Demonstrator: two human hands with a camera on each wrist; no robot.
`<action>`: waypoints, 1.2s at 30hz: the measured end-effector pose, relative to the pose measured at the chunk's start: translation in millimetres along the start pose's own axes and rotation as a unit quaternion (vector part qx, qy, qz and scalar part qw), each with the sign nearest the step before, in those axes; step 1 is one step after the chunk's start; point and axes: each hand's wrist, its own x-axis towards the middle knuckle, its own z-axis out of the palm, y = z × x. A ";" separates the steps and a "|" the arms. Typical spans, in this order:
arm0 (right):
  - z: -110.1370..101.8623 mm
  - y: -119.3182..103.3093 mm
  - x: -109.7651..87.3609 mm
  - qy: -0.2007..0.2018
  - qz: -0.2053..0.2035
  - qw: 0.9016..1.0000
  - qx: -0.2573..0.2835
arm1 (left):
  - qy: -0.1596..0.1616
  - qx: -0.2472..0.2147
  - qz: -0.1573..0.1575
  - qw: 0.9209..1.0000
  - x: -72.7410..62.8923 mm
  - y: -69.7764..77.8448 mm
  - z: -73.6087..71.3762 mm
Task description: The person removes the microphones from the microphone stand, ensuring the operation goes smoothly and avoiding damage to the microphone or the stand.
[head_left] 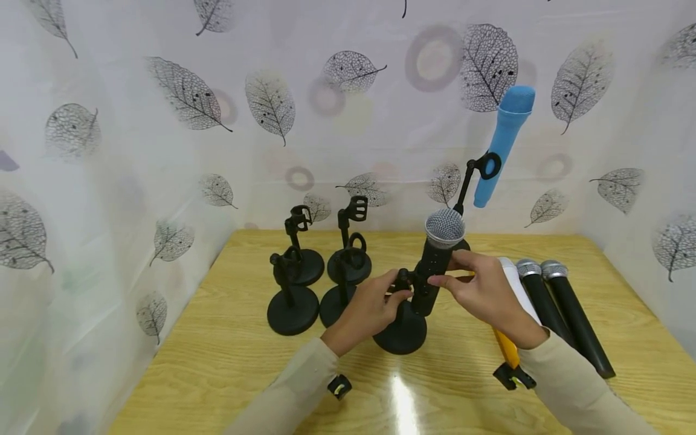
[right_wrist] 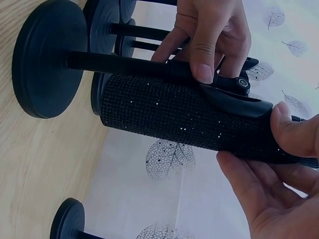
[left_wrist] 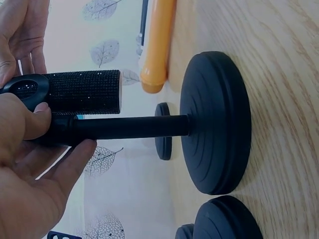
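A black, glittery microphone (head_left: 435, 261) with a silver mesh head sits tilted in the clip of a black desktop stand (head_left: 401, 335). My right hand (head_left: 492, 296) pinches the microphone's body between thumb and fingers. With my left hand (head_left: 370, 308) I grip the top of the stand's post, just beside the clip. In the left wrist view the clip's ring (left_wrist: 26, 88) goes round the microphone, whose flat lower end hangs alongside the post (left_wrist: 134, 127). The right wrist view shows the studded body (right_wrist: 159, 112) lying against the clip, with the round base upright on the table.
Several bare black stands (head_left: 292, 311) are grouped at the left. Behind the microphone, a blue microphone (head_left: 502, 142) leans in another stand. To the right lie black microphones (head_left: 579, 317), a white one (head_left: 516, 284) and an orange one (head_left: 507, 349), partly behind my right arm. A leaf-patterned sheet (head_left: 348, 151) backs the table.
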 end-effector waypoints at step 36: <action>-1.4 6.3 -4.0 -0.013 0.014 1.000 0.021 | 0.023 0.009 0.031 0.999 -1.3 -2.0 7.1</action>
